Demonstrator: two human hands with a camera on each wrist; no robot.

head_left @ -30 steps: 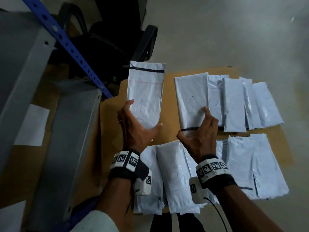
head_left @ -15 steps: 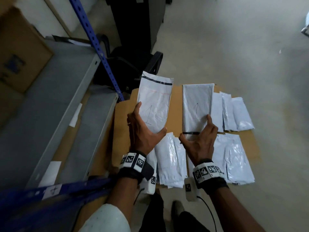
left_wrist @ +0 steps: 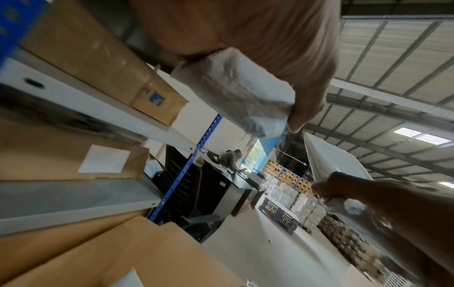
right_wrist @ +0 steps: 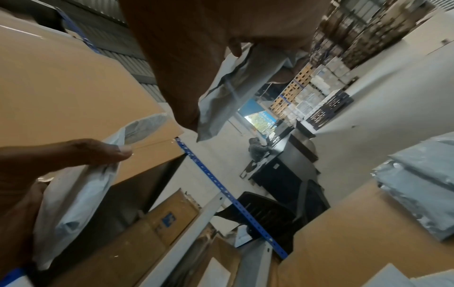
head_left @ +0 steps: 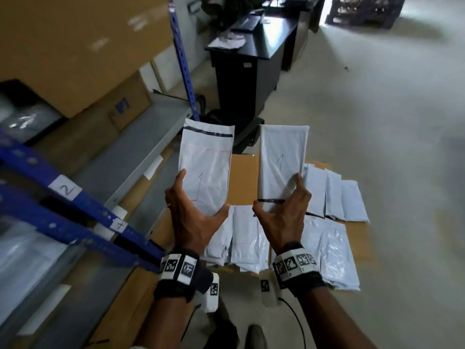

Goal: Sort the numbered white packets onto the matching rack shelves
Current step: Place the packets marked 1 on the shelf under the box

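My left hand (head_left: 195,212) grips the lower end of a white packet (head_left: 206,167) marked "1", held up above the cardboard. My right hand (head_left: 281,215) grips a second white packet (head_left: 283,159), also marked "1", beside it. The left wrist view shows the left packet (left_wrist: 236,89) pinched by fingers and thumb; the right wrist view shows the right packet (right_wrist: 233,85) held the same way. The blue rack (head_left: 75,205) stands on the left, with paper labels "2" (head_left: 66,190) and "4" (head_left: 121,225) on its beams. Several more white packets (head_left: 332,197) lie on the cardboard sheet (head_left: 244,180).
Large cardboard boxes (head_left: 75,51) fill the upper rack shelf. A grey shelf (head_left: 141,147) runs below them. A blue upright post (head_left: 182,59) stands ahead, with a black desk (head_left: 251,59) and a black chair (head_left: 241,132) behind it. Bare concrete floor (head_left: 390,122) lies on the right.
Both hands have lifted their packets off the cardboard and raised them. The head view has tilted up and back, bringing the rack labels and the desk into sight.
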